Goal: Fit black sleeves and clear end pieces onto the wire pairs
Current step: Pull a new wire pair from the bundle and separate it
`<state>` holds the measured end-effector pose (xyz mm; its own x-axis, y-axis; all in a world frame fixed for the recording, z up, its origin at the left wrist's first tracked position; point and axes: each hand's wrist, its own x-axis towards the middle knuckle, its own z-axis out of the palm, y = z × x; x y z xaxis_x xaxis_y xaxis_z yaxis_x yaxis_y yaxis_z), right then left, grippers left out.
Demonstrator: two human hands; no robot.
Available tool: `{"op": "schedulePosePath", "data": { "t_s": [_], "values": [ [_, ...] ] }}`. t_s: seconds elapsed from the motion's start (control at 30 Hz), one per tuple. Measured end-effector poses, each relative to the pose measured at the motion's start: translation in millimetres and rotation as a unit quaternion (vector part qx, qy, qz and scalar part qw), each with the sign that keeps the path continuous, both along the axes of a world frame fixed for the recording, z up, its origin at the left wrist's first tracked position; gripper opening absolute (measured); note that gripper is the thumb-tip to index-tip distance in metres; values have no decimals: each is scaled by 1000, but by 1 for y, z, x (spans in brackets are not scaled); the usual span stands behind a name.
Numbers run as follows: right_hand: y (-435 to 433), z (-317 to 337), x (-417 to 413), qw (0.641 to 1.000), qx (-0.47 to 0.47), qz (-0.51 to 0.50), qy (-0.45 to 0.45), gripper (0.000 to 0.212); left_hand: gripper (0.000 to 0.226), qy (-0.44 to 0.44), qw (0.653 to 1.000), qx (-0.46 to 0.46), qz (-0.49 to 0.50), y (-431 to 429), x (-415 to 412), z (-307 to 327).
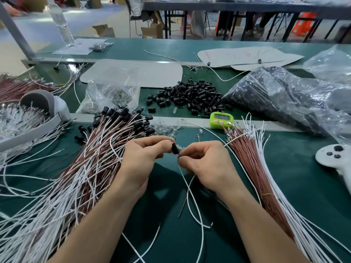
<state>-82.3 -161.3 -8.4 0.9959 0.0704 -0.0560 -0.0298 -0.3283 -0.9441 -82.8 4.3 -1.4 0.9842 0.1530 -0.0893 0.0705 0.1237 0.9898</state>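
Lower centre of frame: the wire pair point(190, 196) trails down over the green mat point(294, 186), one white lead and one dark, their free tails lying towards the bottom edge.

Centre: both hands are raised just above the mat, fingertips almost meeting. Left hand point(144, 158) has its fingers curled and pinches a black sleeve point(175, 149) between thumb and forefinger. Right hand point(205, 160) is also curled and pinches the upper ends of the wire pair, just below and right of the sleeve.

Key relation: the sleeve's long axis tilts from upper left to lower right, with its lower mouth towards the right fingertips. Both hands are at the joint. Judgement: next comes a short push along that axis. Whether a clear end piece is already seated cannot be told.

Left of the hands: a fan of finished pairs point(98, 158), sleeves on their far ends. Right: a bundle of bare pairs point(252, 164).

Beyond: scattered clear end pieces point(167, 128), a green timer point(221, 119), then a heap of loose sleeves point(191, 97).
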Motion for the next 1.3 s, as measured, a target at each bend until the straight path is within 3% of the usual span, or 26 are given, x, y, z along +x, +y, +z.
{"op": "schedulePosePath", "data": {
  "t_s": [0.2,0.5,0.83,0.97,1.3],
  "values": [
    [4,1,-3,1000,-26,-6,-16,7,28,6,1000,-24,-16,3,1,1],
    [5,-2,-3,999,14,-23,-26,14,21,19,997,-64,-45,3,-1,2],
    [4,-5,-2,997,-33,-23,-61,8,11,-18,1000,-17,-15,1,0,0],
    [4,-4,-4,995,-52,-16,-79,8,22,-3,1000,-18,8,0,0,1],
    [4,-6,-2,995,-55,16,-81,19,26,0,1000,-28,-8,-6,-2,2]
  ]
}}
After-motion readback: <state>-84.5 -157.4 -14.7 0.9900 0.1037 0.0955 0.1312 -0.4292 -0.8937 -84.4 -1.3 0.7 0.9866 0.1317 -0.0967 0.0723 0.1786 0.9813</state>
